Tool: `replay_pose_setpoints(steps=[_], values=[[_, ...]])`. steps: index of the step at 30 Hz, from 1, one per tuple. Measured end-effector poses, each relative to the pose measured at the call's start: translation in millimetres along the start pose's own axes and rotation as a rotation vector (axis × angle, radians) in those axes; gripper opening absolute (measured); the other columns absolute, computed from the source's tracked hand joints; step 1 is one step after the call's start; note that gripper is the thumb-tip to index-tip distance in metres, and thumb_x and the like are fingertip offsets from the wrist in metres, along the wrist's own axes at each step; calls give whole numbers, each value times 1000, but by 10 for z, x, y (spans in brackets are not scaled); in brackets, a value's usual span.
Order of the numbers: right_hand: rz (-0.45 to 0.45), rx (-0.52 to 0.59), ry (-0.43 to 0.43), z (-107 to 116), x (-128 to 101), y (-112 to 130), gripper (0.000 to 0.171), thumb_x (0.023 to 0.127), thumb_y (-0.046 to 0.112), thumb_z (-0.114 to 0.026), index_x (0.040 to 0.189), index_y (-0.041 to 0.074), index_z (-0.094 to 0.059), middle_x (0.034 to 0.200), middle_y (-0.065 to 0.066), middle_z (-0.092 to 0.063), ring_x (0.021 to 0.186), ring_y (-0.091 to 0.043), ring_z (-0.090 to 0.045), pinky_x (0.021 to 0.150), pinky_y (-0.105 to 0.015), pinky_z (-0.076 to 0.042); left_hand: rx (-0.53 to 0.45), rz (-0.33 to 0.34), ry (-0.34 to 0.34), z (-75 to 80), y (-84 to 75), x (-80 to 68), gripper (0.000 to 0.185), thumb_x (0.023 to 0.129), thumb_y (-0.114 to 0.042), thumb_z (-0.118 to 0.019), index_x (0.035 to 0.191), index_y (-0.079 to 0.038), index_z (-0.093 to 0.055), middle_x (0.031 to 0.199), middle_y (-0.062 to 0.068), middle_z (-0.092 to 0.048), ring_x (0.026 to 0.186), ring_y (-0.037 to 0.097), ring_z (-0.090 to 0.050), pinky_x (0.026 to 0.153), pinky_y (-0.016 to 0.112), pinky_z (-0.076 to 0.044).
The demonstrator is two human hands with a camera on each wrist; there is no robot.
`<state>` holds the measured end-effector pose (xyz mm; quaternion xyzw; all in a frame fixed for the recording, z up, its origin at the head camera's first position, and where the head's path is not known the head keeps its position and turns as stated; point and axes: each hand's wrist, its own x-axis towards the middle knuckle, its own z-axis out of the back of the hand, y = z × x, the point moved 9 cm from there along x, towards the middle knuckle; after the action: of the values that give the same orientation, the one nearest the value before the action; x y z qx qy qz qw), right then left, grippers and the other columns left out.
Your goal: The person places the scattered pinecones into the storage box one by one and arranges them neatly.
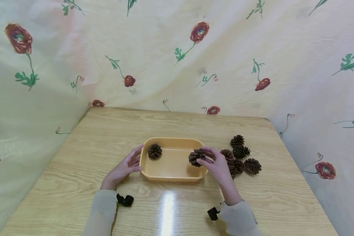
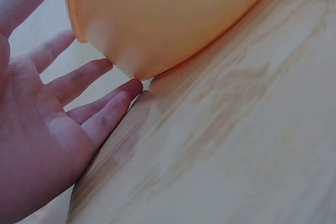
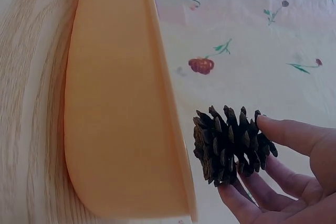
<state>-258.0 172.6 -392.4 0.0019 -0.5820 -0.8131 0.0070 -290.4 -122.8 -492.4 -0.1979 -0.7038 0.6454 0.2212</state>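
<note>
My right hand pinches a brown pine cone between thumb and fingers, above the right end of an orange plastic basin. The right wrist view shows this pine cone at the level of the basin's rim, apart from it. My left hand lies at the basin's left end with fingers spread and fairly straight. In the left wrist view its fingertips touch or nearly touch the basin's outer wall. Another pine cone rests inside the basin, near the left end.
Several pine cones lie in a loose cluster on the wooden table, right of the basin and beside my right hand. A flowered cloth hangs behind the table and along both sides. Black camera mounts sit at my wrists.
</note>
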Motion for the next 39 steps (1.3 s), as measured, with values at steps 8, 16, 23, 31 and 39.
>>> replay_pose_setpoints(steps=[8,16,23,31,39], values=[[34,-37,31,-218,138,38,46,79,3,-70,122,-1,-53,128,-18,-51,121,-33,-47,100,-38,-42,-7,-16,4,-7,4,-14,84,85,3,-60,149,-23,-12,154,13,-11,137,38,-19,112,42,-18],[43,-48,42,-404,285,64,45,77,1,-71,119,-1,-56,124,-18,-54,118,-34,-50,96,-36,-46,-8,-24,7,-7,13,-11,84,85,3,-60,149,-22,-12,154,13,-12,137,38,-19,111,41,-19],[62,-30,44,-524,370,95,44,76,-4,-71,117,-4,-57,121,-21,-55,113,-36,-52,94,-40,-47,0,-31,11,-16,4,-7,84,85,2,-61,149,-21,-12,154,14,-12,137,39,-19,112,44,-18],[86,-38,36,-613,437,96,42,74,-5,-72,114,-4,-59,116,-22,-58,111,-36,-55,92,-40,-49,-1,-29,15,-21,3,-6,85,84,2,-61,149,-21,-12,154,14,-11,137,38,-18,111,42,-19],[65,-54,35,-727,482,49,44,73,-6,-72,115,-4,-58,118,-21,-57,113,-35,-53,93,-40,-48,4,-29,18,-22,17,-4,85,85,2,-61,150,-21,-12,154,14,-11,137,38,-18,112,42,-18]])
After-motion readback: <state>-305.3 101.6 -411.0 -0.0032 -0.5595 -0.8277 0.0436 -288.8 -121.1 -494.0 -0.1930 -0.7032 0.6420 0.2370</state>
